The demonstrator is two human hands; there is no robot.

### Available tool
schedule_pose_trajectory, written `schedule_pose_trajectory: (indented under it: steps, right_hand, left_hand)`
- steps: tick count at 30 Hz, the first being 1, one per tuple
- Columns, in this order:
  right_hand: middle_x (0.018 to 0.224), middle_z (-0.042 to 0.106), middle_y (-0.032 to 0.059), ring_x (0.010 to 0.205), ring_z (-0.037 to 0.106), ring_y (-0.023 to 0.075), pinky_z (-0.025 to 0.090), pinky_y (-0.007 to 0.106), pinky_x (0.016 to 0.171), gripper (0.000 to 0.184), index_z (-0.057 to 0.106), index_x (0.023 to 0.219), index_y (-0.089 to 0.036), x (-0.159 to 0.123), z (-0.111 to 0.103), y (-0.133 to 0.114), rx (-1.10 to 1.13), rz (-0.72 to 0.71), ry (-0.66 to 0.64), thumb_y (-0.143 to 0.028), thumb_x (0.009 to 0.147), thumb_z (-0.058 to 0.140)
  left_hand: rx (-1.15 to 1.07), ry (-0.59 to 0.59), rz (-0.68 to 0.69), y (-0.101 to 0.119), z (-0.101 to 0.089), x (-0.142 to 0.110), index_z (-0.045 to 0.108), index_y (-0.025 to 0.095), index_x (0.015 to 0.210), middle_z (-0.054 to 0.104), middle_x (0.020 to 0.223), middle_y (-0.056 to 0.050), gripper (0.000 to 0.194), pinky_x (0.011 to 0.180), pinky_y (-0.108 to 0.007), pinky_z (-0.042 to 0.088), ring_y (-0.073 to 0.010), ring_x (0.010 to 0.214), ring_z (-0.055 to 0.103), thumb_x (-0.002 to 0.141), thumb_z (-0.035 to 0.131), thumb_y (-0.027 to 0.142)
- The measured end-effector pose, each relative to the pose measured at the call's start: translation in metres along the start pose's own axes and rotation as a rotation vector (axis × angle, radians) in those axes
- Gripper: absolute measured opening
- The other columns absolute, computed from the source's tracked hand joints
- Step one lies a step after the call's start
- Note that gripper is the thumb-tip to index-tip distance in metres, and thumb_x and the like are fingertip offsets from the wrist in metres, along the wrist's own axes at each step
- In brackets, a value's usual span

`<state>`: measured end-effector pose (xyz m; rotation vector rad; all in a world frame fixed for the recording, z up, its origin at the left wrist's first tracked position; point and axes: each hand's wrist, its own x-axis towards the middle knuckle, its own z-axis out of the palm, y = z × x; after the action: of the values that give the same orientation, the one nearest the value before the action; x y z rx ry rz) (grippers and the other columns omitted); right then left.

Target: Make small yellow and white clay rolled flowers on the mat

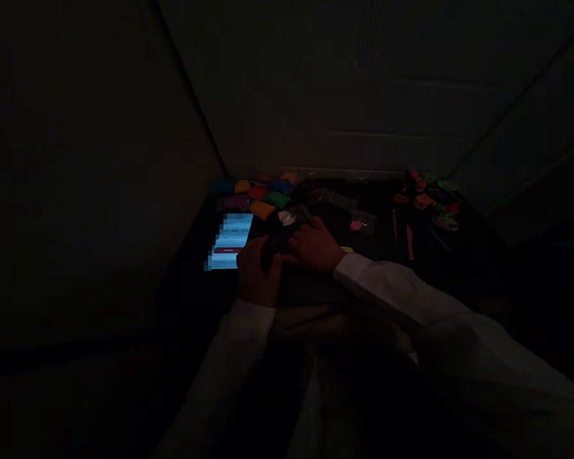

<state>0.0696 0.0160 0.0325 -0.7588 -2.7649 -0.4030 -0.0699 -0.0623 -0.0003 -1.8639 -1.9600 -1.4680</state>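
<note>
The scene is very dark. My left hand (257, 274) rests on the dark table beside a glowing screen (232, 242), its fingers overlapping the screen's right edge and its thumb apart. Close by on the right, my right hand (316, 245) lies palm down with fingers spread, its thumb reaching toward my left thumb. I see nothing held in either hand. Beyond the right fingers are a white lump (286, 218) and a clear bag (300, 211). A pale yellow piece (347, 250) shows partly behind the right wrist.
Coloured packets, including green (278, 199) and orange (263, 210), lie at the back left. A clear bag with a pink piece (356, 225) lies right of centre. Two pink tools (410, 242) lie near a colourful pile (430, 197). A wall (344, 95) stands behind.
</note>
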Motion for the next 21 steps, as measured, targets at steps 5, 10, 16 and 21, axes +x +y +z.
schedule_pose_trajectory:
  steps: [5, 10, 16, 21]
  right_hand:
    - [0.089, 0.058, 0.0116, 0.087, 0.045, 0.0258, 0.024, 0.044, 0.082, 0.059, 0.057, 0.091, -0.012, 0.0, 0.003, -0.002, 0.005, 0.064, 0.022, -0.06, 0.081, 0.024]
    - [0.096, 0.056, 0.0126, 0.092, 0.044, 0.0262, 0.024, 0.042, 0.084, 0.057, 0.054, 0.095, -0.012, 0.001, 0.002, -0.005, 0.007, 0.115, 0.023, -0.058, 0.082, 0.022]
    - [0.095, 0.056, 0.014, 0.089, 0.045, 0.0261, 0.024, 0.043, 0.081, 0.057, 0.053, 0.093, -0.012, 0.006, -0.02, 0.009, -0.011, 0.209, 0.067, -0.053, 0.086, 0.014]
    - [0.096, 0.057, 0.0138, 0.091, 0.045, 0.0263, 0.024, 0.042, 0.081, 0.053, 0.054, 0.094, -0.013, 0.008, -0.02, 0.013, -0.028, 0.136, 0.036, -0.054, 0.085, 0.021]
  left_hand:
    - [0.002, 0.018, -0.012, -0.002, 0.002, 0.0, 0.048, 0.018, 0.112, 0.051, 0.112, -0.01, 0.039, 0.092, -0.038, 0.037, -0.0217, 0.109, 0.045, 0.074, 0.052, 0.029]
    - [0.006, 0.023, -0.034, -0.001, 0.003, 0.0, 0.047, 0.017, 0.112, 0.05, 0.112, -0.01, 0.04, 0.095, -0.038, 0.033, -0.0221, 0.11, 0.043, 0.074, 0.053, 0.029]
    - [-0.016, 0.031, -0.057, -0.001, 0.002, 0.0, 0.048, 0.016, 0.111, 0.051, 0.111, -0.011, 0.039, 0.093, -0.037, 0.036, -0.0217, 0.108, 0.044, 0.075, 0.051, 0.027]
    - [-0.038, 0.04, -0.072, -0.003, 0.003, 0.0, 0.047, 0.016, 0.112, 0.05, 0.112, -0.012, 0.039, 0.09, -0.036, 0.038, -0.0219, 0.11, 0.043, 0.075, 0.051, 0.028]
